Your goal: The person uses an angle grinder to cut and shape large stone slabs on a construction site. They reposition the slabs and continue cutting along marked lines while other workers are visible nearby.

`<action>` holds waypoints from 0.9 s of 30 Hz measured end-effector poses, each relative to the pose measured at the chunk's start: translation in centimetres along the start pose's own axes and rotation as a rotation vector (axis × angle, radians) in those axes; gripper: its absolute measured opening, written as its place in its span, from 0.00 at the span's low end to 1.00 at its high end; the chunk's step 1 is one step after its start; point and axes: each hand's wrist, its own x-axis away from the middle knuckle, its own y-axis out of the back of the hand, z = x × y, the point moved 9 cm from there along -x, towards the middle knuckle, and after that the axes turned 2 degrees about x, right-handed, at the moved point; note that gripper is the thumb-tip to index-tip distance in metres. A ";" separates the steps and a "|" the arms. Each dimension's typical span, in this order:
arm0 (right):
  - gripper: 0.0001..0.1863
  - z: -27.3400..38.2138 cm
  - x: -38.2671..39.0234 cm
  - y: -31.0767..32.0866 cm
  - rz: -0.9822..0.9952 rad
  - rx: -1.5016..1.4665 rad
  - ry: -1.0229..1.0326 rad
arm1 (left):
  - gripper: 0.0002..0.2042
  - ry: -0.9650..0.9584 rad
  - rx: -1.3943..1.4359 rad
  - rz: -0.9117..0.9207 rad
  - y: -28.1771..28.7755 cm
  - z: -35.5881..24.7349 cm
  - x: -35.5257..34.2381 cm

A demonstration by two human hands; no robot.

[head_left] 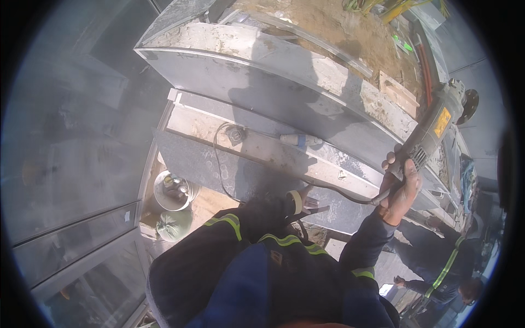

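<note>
My right hand [402, 191], raised at the right, grips the rear handle of an angle grinder [429, 131]. The grinder has a grey body with a yellow label, and its dark disc [468, 106] points up and away to the right. A black cable [342, 192] runs from the handle's end leftward across the stone step. Close to my body, my left hand [308, 192] shows only in part beyond the dark sleeve. A pale ring [295, 202] sits at its wrist, and dark strap-like pieces lie beside it. Its fingers are too hidden to read.
Grey stone steps [284, 82] cross the middle. On the lower ledge lie a white-and-blue cylinder [301, 140] and a round grey piece [235, 135] with a cord. A white bucket [190, 192] and green sack [174, 224] stand left. A co-worker [443, 268] bends at lower right.
</note>
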 end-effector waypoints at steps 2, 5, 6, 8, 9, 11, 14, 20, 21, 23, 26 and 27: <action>0.26 -0.2 0.4 -1.3 0.038 0.014 -0.055 | 0.47 -0.245 -0.561 0.104 -1.0 -2.5 2.0; 0.28 -1.9 1.1 -1.4 0.019 0.106 -0.159 | 0.29 -0.411 -0.155 -0.068 -0.9 -6.6 7.2; 0.28 -2.4 1.6 -1.8 0.008 0.123 -0.176 | 0.27 -0.564 -0.352 -0.122 -1.6 -9.8 10.3; 0.27 -4.5 2.8 -2.0 0.038 0.117 -0.222 | 0.23 -0.864 -0.757 -0.246 -2.3 -16.2 18.6; 0.28 -5.5 3.3 -2.2 0.056 0.119 -0.243 | 0.20 -0.710 -1.215 -0.179 -4.2 -17.5 21.0; 0.26 -7.0 4.4 -3.5 0.084 0.093 -0.303 | 0.17 -0.494 -1.818 -0.023 -4.5 -18.3 26.6; 0.20 -7.7 5.5 -3.7 0.190 0.237 -0.311 | 0.19 -0.490 -0.961 -0.015 -5.7 -22.7 32.2; 0.19 -8.5 7.1 -7.3 0.396 0.508 -0.186 | 0.29 -1.058 -0.342 0.071 -12.8 -25.8 29.5; 0.19 -8.2 7.5 -7.2 0.423 0.494 -0.156 | 0.31 -1.054 -0.198 0.041 -12.7 -25.2 29.3; 0.20 -7.7 8.8 -7.3 0.492 0.451 -0.087 | 0.33 -1.018 0.029 0.131 -12.3 -23.8 29.3; 0.19 -9.3 10.8 -7.2 0.604 0.441 -0.122 | 0.37 -0.979 0.162 0.351 -10.7 -23.1 30.6; 0.19 -10.2 11.8 -7.1 0.641 0.452 -0.159 | 0.38 -0.992 0.230 0.365 -10.0 -22.6 30.9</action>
